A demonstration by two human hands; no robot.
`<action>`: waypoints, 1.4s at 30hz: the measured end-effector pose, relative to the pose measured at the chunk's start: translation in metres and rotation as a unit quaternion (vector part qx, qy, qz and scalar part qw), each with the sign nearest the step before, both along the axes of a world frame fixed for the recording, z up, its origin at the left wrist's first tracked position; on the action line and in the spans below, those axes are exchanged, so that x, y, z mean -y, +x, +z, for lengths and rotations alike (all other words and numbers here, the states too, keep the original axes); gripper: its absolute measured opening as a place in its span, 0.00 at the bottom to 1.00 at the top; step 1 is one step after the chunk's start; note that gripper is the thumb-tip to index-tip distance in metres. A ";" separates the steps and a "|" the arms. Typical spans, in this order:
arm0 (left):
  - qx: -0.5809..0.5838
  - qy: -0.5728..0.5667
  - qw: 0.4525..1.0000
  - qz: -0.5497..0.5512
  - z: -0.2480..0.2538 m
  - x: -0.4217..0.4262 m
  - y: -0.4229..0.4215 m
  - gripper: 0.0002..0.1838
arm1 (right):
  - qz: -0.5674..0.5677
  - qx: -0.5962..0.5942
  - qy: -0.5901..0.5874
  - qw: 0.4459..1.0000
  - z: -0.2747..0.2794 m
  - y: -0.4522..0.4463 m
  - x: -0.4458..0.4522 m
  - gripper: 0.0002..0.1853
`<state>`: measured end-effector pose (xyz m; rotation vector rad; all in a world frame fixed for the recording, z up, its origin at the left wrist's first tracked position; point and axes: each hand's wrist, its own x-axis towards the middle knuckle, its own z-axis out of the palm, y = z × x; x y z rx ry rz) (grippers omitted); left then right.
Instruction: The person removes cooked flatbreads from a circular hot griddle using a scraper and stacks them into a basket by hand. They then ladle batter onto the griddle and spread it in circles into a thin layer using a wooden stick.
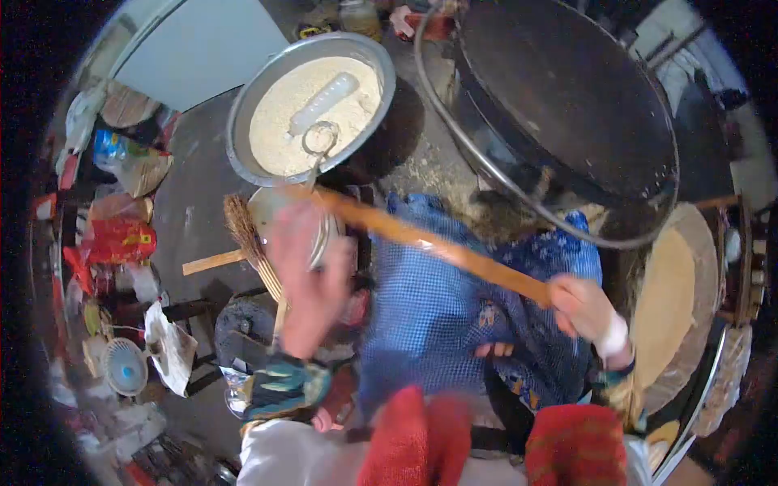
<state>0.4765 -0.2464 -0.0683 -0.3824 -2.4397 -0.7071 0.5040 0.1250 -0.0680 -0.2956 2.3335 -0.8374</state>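
My right hand (579, 308) is wrapped round one end of a long, flat wooden stick (454, 253), which slants up to the left above the blue checked cloth (421, 300) over my lap. Near the stick's far end, my left hand (308, 271) is blurred, with its fingers apart and nothing visible in it. Partly hidden behind that hand is a pale round bowl (263, 202). A wide metal basin (235, 134) beyond it holds a cream-coloured mass, with a clear plastic bottle (324, 101) and a ring-ended handle (322, 138) on top.
A large round black griddle (559, 97) with a metal hoop stands at the upper right. Thin round flatbread-like sheets (673, 300) lie at the right. A straw brush (240, 223) is left of the bowl. Packets (121, 243) and a small fan (125, 366) are farther left.
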 end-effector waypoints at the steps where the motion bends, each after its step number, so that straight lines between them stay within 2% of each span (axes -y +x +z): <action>1: 0.005 0.039 0.997 0.073 -0.006 0.031 -0.008 0.21 | -0.193 0.209 -0.003 0.959 0.011 0.012 -0.011 0.14; 2: 0.007 0.078 0.987 0.144 -0.021 0.062 -0.019 0.20 | -0.221 0.171 -0.132 0.951 0.003 0.038 -0.026 0.18; 3: 0.108 0.202 0.963 0.142 -0.040 0.090 -0.031 0.22 | -0.243 0.135 -0.262 0.924 -0.007 0.055 -0.035 0.23; 4: 0.209 0.320 0.915 0.131 -0.064 0.106 -0.045 0.25 | -0.262 0.156 -0.261 0.916 -0.007 0.060 -0.028 0.26; 5: 0.312 0.402 0.844 0.169 -0.083 0.109 -0.060 0.28 | -0.286 0.179 -0.260 0.905 -0.007 0.060 -0.016 0.30; 6: 0.408 0.475 0.754 0.200 -0.104 0.111 -0.075 0.32 | -0.303 0.178 -0.275 0.895 -0.012 0.056 -0.007 0.28; 7: 0.468 0.563 0.677 0.075 -0.130 0.118 -0.089 0.34 | -0.303 0.175 -0.277 0.895 -0.017 0.051 0.007 0.28; 8: 0.466 0.639 0.611 0.038 -0.118 0.093 -0.099 0.30 | -0.373 0.149 -0.354 0.844 -0.022 0.043 0.024 0.24; 9: 0.451 0.687 0.570 0.024 -0.142 0.090 -0.120 0.24 | -0.439 0.121 -0.426 0.782 -0.027 0.036 0.036 0.20; 10: 0.423 0.730 0.535 0.042 -0.156 0.086 -0.137 0.20 | -0.405 0.065 -0.322 0.854 -0.032 0.032 0.043 0.17; 11: 0.394 0.771 0.498 0.058 -0.171 0.085 -0.153 0.17 | -0.404 0.059 -0.324 0.854 -0.040 0.036 0.044 0.17; 12: 0.452 0.779 0.435 -0.021 -0.213 0.109 -0.177 0.15 | -0.413 0.142 -0.390 0.811 -0.051 0.041 0.045 0.20; 13: 0.479 0.780 0.398 -0.059 -0.227 0.115 -0.177 0.14 | -0.418 0.229 -0.447 0.757 -0.060 0.054 0.043 0.25; 14: 0.506 0.777 0.362 -0.096 -0.240 0.122 -0.178 0.15 | -0.419 0.228 -0.446 0.758 -0.070 0.066 0.043 0.25; 16: 0.506 0.631 0.586 0.041 -0.199 0.096 -0.149 0.12 | -0.493 0.239 -0.389 0.740 -0.086 0.074 0.046 0.31; 17: 0.489 0.533 0.682 0.108 -0.184 0.090 -0.143 0.10 | -0.496 0.236 -0.392 0.738 -0.085 0.069 0.049 0.31; 18: 0.492 0.530 0.683 0.107 -0.176 0.089 -0.141 0.10 | -0.509 0.218 -0.391 0.735 -0.081 0.066 0.053 0.32; 20: 0.476 0.383 0.786 0.096 -0.170 0.094 -0.139 0.14 | -0.506 0.171 -0.420 0.733 -0.085 0.061 0.057 0.33; 21: 0.309 0.199 0.930 0.025 -0.194 0.108 -0.157 0.20 | -0.507 0.174 -0.421 0.732 -0.086 0.057 0.059 0.33; 22: 0.114 -0.002 0.992 -0.048 -0.215 0.123 -0.184 0.26 | -0.521 0.175 -0.422 0.721 -0.086 0.052 0.061 0.33; 24: 0.331 -0.100 0.938 0.024 -0.193 0.110 -0.241 0.29 | -0.535 0.175 -0.423 0.710 -0.089 0.048 0.065 0.33; 26: 0.306 -0.240 0.918 0.077 -0.198 0.099 -0.288 0.29 | -0.560 0.205 -0.378 0.708 -0.090 0.046 0.066 0.34; 27: 0.310 -0.266 0.910 0.072 -0.200 0.096 -0.305 0.27 | -0.561 0.202 -0.375 0.710 -0.092 0.046 0.066 0.34; 29: 0.344 -0.266 0.898 0.071 -0.218 0.092 -0.319 0.28 | -0.527 0.166 -0.336 0.763 -0.092 0.049 0.064 0.35; 31: 0.372 -0.270 0.888 0.036 -0.231 0.104 -0.305 0.29 | -0.539 0.171 -0.327 0.757 -0.087 0.049 0.065 0.35; 35: 0.406 -0.294 0.864 -0.045 -0.206 0.119 -0.244 0.35 | -0.565 0.175 -0.319 0.741 -0.088 0.040 0.065 0.35; 37: 0.416 -0.245 0.872 -0.074 -0.223 0.137 -0.217 0.37 | -0.569 0.186 -0.341 0.724 -0.091 0.039 0.066 0.35; 38: 0.369 -0.196 0.901 -0.112 -0.221 0.139 -0.202 0.35 | -0.574 0.192 -0.360 0.710 -0.091 0.038 0.067 0.35; 39: 0.368 -0.195 0.902 -0.110 -0.222 0.136 -0.191 0.35 | -0.573 0.191 -0.360 0.711 -0.090 0.039 0.068 0.35; 40: 0.449 0.004 0.889 -0.087 -0.216 0.121 -0.182 0.33 | -0.570 0.194 -0.364 0.711 -0.088 0.039 0.068 0.34; 41: 0.521 0.191 0.829 -0.076 -0.194 0.102 -0.178 0.29 | -0.568 0.196 -0.367 0.710 -0.086 0.039 0.069 0.34; 42: 0.556 0.374 0.741 -0.041 -0.172 0.083 -0.174 0.25 | -0.568 0.192 -0.366 0.712 -0.083 0.039 0.069 0.34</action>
